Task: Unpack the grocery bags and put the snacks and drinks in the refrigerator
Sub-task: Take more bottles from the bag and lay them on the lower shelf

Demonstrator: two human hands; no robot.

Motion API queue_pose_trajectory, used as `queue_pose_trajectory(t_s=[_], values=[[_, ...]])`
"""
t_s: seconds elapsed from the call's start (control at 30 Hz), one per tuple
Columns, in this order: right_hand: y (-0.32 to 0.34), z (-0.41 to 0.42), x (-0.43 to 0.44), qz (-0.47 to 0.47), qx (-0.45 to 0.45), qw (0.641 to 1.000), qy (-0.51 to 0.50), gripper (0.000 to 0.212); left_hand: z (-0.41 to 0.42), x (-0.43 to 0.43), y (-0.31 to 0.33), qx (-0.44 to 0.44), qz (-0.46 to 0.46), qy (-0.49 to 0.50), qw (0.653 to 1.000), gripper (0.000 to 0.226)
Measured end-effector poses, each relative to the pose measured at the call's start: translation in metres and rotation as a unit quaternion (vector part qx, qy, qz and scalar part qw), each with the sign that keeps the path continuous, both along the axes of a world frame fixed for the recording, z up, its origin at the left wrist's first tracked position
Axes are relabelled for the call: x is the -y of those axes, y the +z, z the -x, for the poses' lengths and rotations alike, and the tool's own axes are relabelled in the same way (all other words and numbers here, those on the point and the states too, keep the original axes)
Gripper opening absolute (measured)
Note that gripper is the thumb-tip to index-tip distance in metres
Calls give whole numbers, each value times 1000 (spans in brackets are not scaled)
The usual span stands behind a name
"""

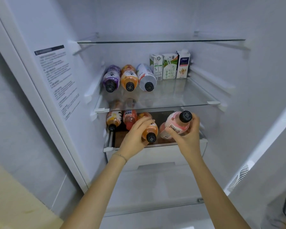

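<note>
Lower fridge shelf (161, 145): left hand (135, 138) grips orange bottle (151, 129), right hand (188, 137) pink bottle (177, 123) (cap up).

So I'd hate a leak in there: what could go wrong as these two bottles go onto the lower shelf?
The orange bottle in the left hand may roll into the red bottle beside it. The pink bottle in the right hand hovers over a second pink bottle and might slide off it.

Middle glass shelf (180, 95) with a purple bottle (111, 78), an orange bottle (129, 77) and a white bottle (145, 76) lying side by side along its left edge, three upright cartons (169, 66) at its back.
</note>
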State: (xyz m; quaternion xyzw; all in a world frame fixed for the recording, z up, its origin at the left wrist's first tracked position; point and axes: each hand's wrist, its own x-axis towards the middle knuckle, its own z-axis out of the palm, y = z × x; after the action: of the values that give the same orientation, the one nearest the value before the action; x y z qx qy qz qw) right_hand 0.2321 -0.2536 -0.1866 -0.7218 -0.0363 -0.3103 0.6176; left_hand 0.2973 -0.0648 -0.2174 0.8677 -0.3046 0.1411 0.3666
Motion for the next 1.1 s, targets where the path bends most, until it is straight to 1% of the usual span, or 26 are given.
queue_pose_trajectory(t_s=[0.07,0.17,0.23,0.3,0.37,0.43,0.53,0.67,0.7,0.8,0.93,1.1], values=[[-1,-1,1,5,4,1000,6,74,-4,0,-5,0,-40,-4,999,69],[-1,-3,2,9,5,1000,15,74,-12,2,-8,39,-89,2,995,68],[0,-3,4,2,5,1000,18,75,-19,4,-5,45,-116,7,992,71],[-1,-4,5,-4,5,1000,21,75,-28,4,0,57,-173,7,983,75],[-2,-4,7,-11,3,1000,19,74,-34,4,6,79,-243,7,967,75],[-2,-5,8,-17,0,1000,22,74,-38,4,12,88,-271,7,958,73],[-1,-6,10,-17,-4,1000,26,75,-38,2,13,70,-270,1,960,75],[-2,-6,11,-19,-6,999,26,75,-27,0,21,-2,-304,5,953,95],[-2,-6,11,-20,-5,1000,24,75,-24,1,22,-3,-301,16,953,95],[-2,-5,11,-23,-1,1000,21,74,-21,8,21,41,-252,44,966,84],[0,-4,7,-25,6,999,29,74,-35,1,23,12,-208,57,976,81],[-1,-7,-2,21,0,998,52,76,-63,-7,17,-3,-207,121,971,78]])
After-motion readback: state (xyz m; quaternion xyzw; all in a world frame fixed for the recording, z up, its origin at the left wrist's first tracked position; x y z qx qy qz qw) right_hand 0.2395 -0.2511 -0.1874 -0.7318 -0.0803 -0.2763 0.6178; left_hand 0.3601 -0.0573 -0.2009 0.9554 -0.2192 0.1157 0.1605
